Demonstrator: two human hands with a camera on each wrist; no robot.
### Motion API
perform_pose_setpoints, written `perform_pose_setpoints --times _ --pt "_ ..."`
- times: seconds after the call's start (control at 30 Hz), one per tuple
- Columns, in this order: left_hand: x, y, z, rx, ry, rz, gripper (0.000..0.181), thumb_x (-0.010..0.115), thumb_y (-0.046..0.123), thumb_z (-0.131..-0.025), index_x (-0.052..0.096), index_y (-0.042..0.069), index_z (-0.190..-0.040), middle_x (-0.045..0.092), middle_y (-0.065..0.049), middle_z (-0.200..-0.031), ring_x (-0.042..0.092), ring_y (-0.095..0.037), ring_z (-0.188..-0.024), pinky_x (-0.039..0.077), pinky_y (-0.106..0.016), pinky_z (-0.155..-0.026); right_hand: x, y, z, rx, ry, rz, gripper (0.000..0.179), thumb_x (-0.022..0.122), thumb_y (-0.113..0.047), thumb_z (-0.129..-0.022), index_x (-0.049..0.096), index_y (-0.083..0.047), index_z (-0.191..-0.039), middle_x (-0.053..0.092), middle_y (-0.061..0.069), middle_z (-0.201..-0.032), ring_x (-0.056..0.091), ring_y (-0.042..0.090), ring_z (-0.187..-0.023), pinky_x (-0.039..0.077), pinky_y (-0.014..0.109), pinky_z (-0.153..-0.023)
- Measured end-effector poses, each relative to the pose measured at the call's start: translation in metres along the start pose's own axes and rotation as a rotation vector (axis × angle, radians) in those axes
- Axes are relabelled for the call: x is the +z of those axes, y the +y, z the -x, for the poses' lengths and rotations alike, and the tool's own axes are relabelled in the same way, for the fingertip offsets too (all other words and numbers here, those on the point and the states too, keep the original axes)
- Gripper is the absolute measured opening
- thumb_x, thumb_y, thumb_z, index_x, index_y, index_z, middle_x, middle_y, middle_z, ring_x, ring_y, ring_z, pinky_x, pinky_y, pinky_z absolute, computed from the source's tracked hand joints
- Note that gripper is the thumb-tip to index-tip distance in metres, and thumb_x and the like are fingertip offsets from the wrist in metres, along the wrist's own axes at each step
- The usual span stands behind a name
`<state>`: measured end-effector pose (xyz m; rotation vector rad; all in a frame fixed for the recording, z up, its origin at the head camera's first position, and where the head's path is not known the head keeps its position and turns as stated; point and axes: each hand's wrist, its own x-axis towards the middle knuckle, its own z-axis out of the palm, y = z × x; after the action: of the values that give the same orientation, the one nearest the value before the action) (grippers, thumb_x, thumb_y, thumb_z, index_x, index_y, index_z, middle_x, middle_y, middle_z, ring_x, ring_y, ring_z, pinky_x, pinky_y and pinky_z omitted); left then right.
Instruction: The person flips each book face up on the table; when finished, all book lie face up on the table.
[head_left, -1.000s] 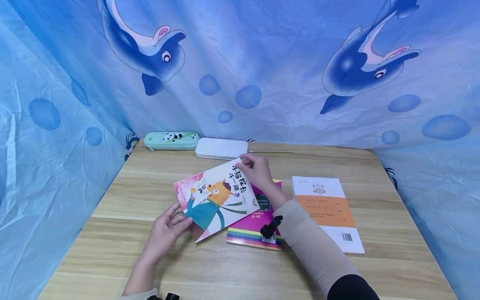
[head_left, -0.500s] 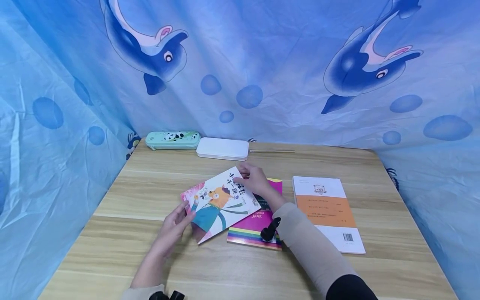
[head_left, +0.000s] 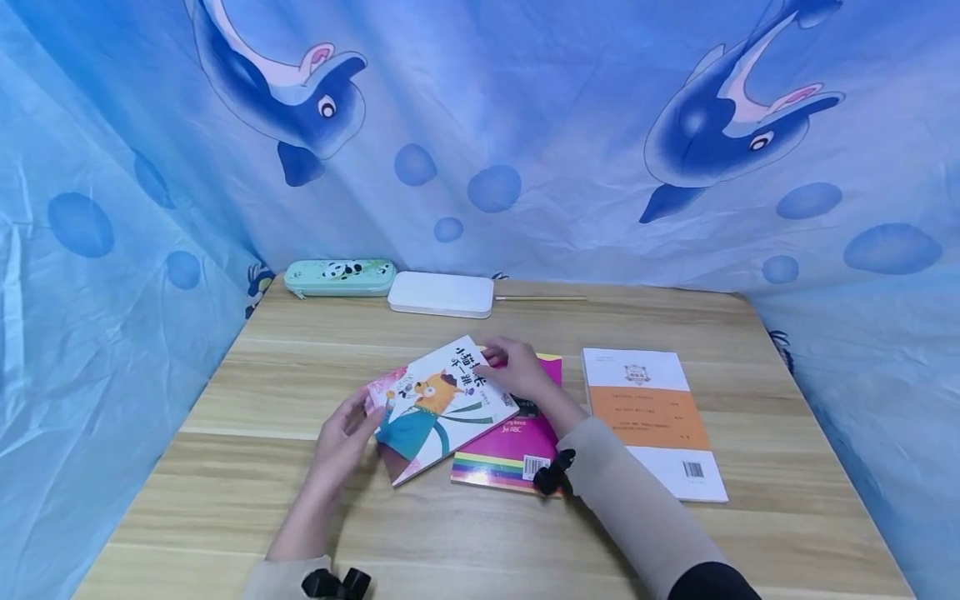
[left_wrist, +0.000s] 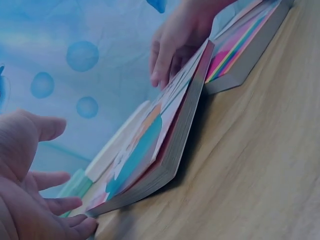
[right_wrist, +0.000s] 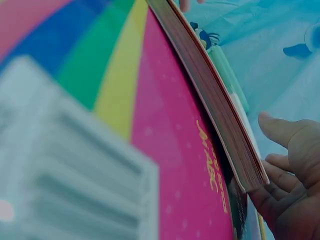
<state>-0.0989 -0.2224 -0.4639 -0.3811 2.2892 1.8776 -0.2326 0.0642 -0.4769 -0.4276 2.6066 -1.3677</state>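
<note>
A picture book (head_left: 438, 408) with an orange cat in a teal dress lies slanted at mid-table, its right part over a magenta book (head_left: 495, 446) with rainbow stripes. My left hand (head_left: 341, 437) is at the picture book's left end, fingers spread; in the left wrist view its fingertips (left_wrist: 85, 226) are at the near corner and the thumb stands away from the cover. At the upper right end is my right hand (head_left: 521, 372). Seen from the right wrist, its fingers (right_wrist: 280, 177) touch the book's end, while the thumb (right_wrist: 277, 127) stands apart.
To the right lies a white book with an orange band (head_left: 652, 417). Along the back edge are a mint panda pencil case (head_left: 341, 279), a white flat box (head_left: 441, 294) and a thin stick (head_left: 542, 297). A blue dolphin curtain (head_left: 562, 125) hangs behind.
The picture book has shifted slightly right and come down onto the magenta book. Both hands have loosened: the left thumb has left the cover, and the right hand has moved down from the top corner.
</note>
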Motion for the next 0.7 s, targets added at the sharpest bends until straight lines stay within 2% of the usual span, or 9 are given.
perform_pose_setpoints --times 0.2,0.37,0.5,0.7 --pt "-0.002 0.003 -0.017 0.021 0.047 -0.045 0.064 0.060 0.035 -0.103 0.039 0.004 -0.153 0.033 -0.022 -0.161 0.029 -0.039 -0.149 0.028 -0.051 -0.121 -0.010 0.001 0.019 0.040 -0.052 0.026 0.049 0.080 -0.028 -0.089 0.065 -0.007 -0.131 0.069 0.002 -0.110 0.065 0.017 -0.099 0.057 0.033 -0.087" --pt "-0.005 0.006 -0.028 0.018 0.068 -0.054 0.063 0.060 0.034 -0.103 0.039 0.002 -0.153 0.038 -0.021 -0.157 0.031 -0.038 -0.148 0.031 -0.051 -0.119 -0.015 0.003 0.033 0.070 -0.078 0.068 0.046 0.081 -0.028 -0.088 0.068 -0.007 -0.126 0.067 0.000 -0.102 0.062 0.014 -0.090 0.057 0.028 -0.079" --pt "-0.007 0.009 -0.035 0.009 0.060 -0.076 0.065 0.060 0.035 -0.103 0.036 0.003 -0.155 0.038 -0.020 -0.157 0.032 -0.037 -0.147 0.029 -0.050 -0.120 -0.020 0.004 0.043 0.058 -0.098 0.077 0.046 0.082 -0.026 -0.087 0.068 -0.004 -0.125 0.065 0.000 -0.093 0.061 0.015 -0.083 0.055 0.028 -0.072" --pt "-0.004 0.011 -0.046 0.056 0.040 -0.099 0.064 0.060 0.036 -0.103 0.039 0.003 -0.153 0.043 -0.019 -0.154 0.037 -0.035 -0.144 0.030 -0.050 -0.120 -0.024 0.005 0.059 0.107 -0.121 0.077 0.049 0.081 -0.031 -0.087 0.066 -0.007 -0.128 0.063 0.001 -0.085 0.062 0.016 -0.070 0.054 0.028 -0.061"
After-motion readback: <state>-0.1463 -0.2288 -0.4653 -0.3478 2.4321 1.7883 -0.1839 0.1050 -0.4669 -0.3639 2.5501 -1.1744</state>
